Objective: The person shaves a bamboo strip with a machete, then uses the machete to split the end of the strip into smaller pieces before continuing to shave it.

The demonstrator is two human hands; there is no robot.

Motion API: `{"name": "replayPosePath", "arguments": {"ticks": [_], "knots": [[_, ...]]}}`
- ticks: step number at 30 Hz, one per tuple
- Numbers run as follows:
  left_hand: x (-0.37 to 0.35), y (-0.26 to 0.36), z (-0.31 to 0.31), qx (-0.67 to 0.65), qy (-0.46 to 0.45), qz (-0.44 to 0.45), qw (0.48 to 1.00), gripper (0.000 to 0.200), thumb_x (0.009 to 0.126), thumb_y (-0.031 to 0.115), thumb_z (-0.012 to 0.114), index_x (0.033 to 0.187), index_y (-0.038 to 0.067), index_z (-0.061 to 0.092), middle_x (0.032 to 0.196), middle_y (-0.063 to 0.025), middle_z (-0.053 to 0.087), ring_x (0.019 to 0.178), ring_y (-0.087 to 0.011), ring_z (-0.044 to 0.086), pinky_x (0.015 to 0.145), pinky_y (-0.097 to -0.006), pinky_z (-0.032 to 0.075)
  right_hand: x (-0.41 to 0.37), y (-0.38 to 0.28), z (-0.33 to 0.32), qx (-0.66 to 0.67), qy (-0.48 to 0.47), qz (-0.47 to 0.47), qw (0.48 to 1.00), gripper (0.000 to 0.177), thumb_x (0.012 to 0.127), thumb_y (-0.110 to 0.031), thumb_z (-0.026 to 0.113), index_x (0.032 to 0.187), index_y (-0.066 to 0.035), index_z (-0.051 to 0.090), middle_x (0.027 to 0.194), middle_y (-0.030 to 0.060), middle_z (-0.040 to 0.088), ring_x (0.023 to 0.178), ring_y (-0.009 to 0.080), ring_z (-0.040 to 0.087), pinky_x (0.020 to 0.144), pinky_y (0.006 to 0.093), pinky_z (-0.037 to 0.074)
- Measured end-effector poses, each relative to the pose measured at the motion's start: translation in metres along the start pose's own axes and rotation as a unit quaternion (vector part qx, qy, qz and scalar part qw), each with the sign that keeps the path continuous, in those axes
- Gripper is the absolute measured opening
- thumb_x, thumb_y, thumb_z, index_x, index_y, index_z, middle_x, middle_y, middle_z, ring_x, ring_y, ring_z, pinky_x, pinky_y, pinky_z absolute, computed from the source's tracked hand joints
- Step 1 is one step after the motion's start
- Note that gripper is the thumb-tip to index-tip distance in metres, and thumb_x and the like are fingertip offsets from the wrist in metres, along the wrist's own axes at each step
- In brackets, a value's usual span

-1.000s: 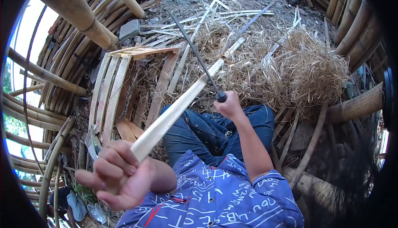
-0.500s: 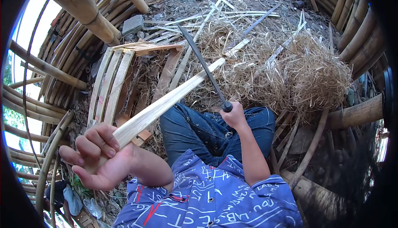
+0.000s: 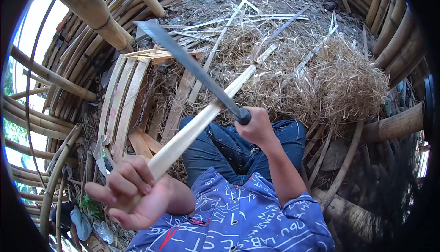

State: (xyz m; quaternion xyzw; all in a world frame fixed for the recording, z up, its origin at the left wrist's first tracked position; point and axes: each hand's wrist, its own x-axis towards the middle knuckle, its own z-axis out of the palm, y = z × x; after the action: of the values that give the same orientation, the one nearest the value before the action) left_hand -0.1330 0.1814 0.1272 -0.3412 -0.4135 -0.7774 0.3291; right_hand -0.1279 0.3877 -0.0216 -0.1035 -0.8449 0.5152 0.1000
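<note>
Left hand [image 3: 133, 192] grips bamboo strip [image 3: 201, 119]; right hand [image 3: 254, 126] clamps machete [image 3: 188, 66] across it.

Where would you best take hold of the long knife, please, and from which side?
By the dark round handle at the near end of the long knife, where the right hand wraps it. Come from the body side: the bare blade runs up and away across the bamboo strip, which the left hand holds.
</note>
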Motion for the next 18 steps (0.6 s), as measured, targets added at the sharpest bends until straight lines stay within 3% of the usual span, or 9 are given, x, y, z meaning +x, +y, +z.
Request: {"name": "replayPosePath", "arguments": {"ticks": [5,8,9,10,15,16,18], "knots": [[0.002,0.006,-0.004,0.026,-0.002,0.021,0.999,0.033,0.091,0.034,0.051,0.082,0.013,0.027,0.05,0.0013,0.031,0.036,-0.0058,0.027,0.031,-0.0185,0.023,0.015,0.003,0.005,-0.065,-0.017,-0.045,0.997,0.016,0.069,-0.02,0.064,0.074,-0.006,0.067,0.067,0.019,0.063,0.068,0.0388,0.063,0.064,0.0427,0.051],[0.003,0.012,0.0,0.06,0.031,0.034,0.997,0.033,0.091,0.034,0.051,0.082,0.013,0.027,0.049,0.0015,0.031,0.034,-0.0053,0.028,0.031,-0.0186,0.024,0.023,0.101,-0.001,-0.071,-0.009,0.171,0.983,0.017,0.068,-0.019,0.062,0.071,-0.002,0.066,0.067,0.0212,0.063,0.067,0.0361,0.065,0.062,0.041,0.05],[0.003,0.01,0.005,0.1,0.064,0.049,0.992,0.034,0.091,0.034,0.051,0.081,0.013,0.026,0.049,0.0017,0.03,0.034,-0.005,0.028,0.031,-0.0186,0.025,0.02,0.133,-0.008,-0.065,0.022,0.184,0.981,0.021,0.07,-0.02,0.063,0.07,0.001,0.064,0.063,0.0203,0.062,0.065,0.0327,0.066,0.06,0.0393,0.049],[-0.003,0.001,0.006,0.069,-0.036,0.032,0.996,0.035,0.092,0.036,0.051,0.081,0.013,0.026,0.049,0.0016,0.03,0.033,-0.005,0.028,0.031,-0.0188,0.027,0.02,0.165,-0.009,-0.113,0.089,0.175,0.974,0.024,0.071,-0.021,0.066,0.069,0.002,0.063,0.06,0.0178,0.061,0.059,0.0256,0.063,0.057,0.038,0.047],[0.005,-0.004,0.003,0.004,0.006,0.019,1.0,0.033,0.09,0.034,0.054,0.084,0.013,0.029,0.052,0.0009,0.033,0.036,-0.0059,0.028,0.034,-0.0187,0.024,0.01,0.091,-0.027,-0.059,0.028,0.152,0.986,0.023,0.07,-0.018,0.068,0.067,0.004,0.061,0.057,0.0167,0.06,0.052,0.0221,0.06,0.053,0.038,0.045],[0.006,-0.006,0.004,-0.006,0.008,0.02,1.0,0.033,0.09,0.034,0.054,0.084,0.013,0.029,0.052,0.0009,0.033,0.036,-0.0059,0.028,0.034,-0.0187,0.024,0.003,0.069,-0.024,-0.052,0.044,0.096,0.993,0.021,0.07,-0.017,0.067,0.068,0.003,0.061,0.057,0.0172,0.059,0.053,0.0214,0.06,0.052,0.0384,0.044],[0.006,-0.003,0.002,0.013,0.036,0.014,0.999,0.033,0.089,0.034,0.054,0.084,0.013,0.03,0.052,0.0011,0.032,0.036,-0.0061,0.027,0.035,-0.0188,0.023,-0.005,0.048,-0.012,0.013,0.025,0.08,0.996,0.016,0.069,-0.013,0.064,0.069,0.003,0.059,0.055,0.0183,0.056,0.05,0.029,0.058,0.053,0.0385,0.045]]}}
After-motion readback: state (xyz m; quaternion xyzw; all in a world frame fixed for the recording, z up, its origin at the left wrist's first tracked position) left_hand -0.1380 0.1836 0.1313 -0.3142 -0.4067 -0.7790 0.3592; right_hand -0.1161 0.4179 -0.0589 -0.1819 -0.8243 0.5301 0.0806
